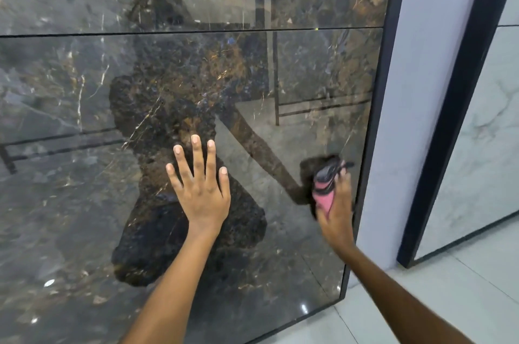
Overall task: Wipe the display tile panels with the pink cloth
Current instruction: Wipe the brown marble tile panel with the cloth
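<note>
Both my forearms reach up to the dark panel (84, 203): left hand (200, 189) flat, fingers spread, holding nothing; right hand (335, 203) at three o'clock grips the pink cloth (323, 197) by the frame (376, 124), unwiped tile towards nine.

A pale tiled floor (438, 315) is seen at the lower right, with thin joint lines running across it. On this floor a large dark marble tile panel (280, 231) is stood upright, held in a thin black frame (373, 130); its lower right corner is set directly on the floor. The panel is divided by one horizontal joint near the top. Just beside it, to the right, a second panel of light marble (477, 147) in a black frame is also stood on the floor. Between them a plain white wall strip (415, 90) is seen.
</note>
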{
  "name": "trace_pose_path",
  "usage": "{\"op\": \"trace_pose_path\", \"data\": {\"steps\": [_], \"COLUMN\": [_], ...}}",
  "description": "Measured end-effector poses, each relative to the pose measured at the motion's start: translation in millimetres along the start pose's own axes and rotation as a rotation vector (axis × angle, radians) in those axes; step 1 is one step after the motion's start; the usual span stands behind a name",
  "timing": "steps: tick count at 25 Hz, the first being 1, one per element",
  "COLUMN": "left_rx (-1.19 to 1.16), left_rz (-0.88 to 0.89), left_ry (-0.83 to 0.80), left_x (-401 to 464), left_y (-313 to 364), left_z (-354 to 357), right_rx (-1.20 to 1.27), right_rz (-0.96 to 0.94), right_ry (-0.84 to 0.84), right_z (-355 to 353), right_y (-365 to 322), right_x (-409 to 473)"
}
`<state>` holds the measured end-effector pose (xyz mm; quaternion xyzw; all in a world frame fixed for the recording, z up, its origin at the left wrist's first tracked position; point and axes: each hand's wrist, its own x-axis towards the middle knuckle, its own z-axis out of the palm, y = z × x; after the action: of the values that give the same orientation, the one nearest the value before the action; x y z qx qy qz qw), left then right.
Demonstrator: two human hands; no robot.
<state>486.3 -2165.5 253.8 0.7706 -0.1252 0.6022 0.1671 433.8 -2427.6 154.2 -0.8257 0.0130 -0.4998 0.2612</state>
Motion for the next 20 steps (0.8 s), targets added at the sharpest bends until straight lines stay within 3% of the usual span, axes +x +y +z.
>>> {"op": "trace_pose_path", "data": {"steps": [1, 3, 6, 8, 10, 13, 14, 15, 17, 18, 20], "left_rx": [-0.003, 0.004, 0.027, 0.016, 0.004, 0.006, 0.008, 0.006, 0.0, -0.01, -0.054], "left_rz": [0.006, 0.056, 0.077, 0.08, 0.086, 0.07, 0.068, 0.07, 0.071, 0.066, 0.053], "left_ry": [-0.015, -0.027, -0.021, -0.01, -0.013, -0.033, -0.037, -0.038, -0.038, -0.04, -0.05], "left_x": [-8, -17, -17, -19, -18, -18, -20, -23, -21, -19, -23], "left_y": [0, -6, -9, -7, -6, -7, -7, -7, -7, -6, -5], "left_z": [1, 3, 4, 6, 7, 6, 6, 7, 7, 7, 3], "right_rx": [-0.049, -0.06, 0.098, 0.127, 0.078, -0.024, -0.136, -0.235, -0.289, -0.262, -0.053], "right_rz": [-0.074, -0.211, -0.031, 0.062, 0.146, 0.364, 0.237, -0.017, -0.423, -0.413, -0.01], "right_ry": [-0.08, -0.08, 0.146, 0.274, 0.258, -0.018, -0.114, -0.197, -0.236, -0.155, 0.13], "right_z": [2, -21, -64, -65, -37, 14, 24, 29, 18, 9, -19], "right_y": [5, 6, -10, -2, 29, 51, 42, 33, 24, 15, 3], "right_x": [-29, 7, 136, 163, 102, -54, -94, -113, -71, -32, 54]}}
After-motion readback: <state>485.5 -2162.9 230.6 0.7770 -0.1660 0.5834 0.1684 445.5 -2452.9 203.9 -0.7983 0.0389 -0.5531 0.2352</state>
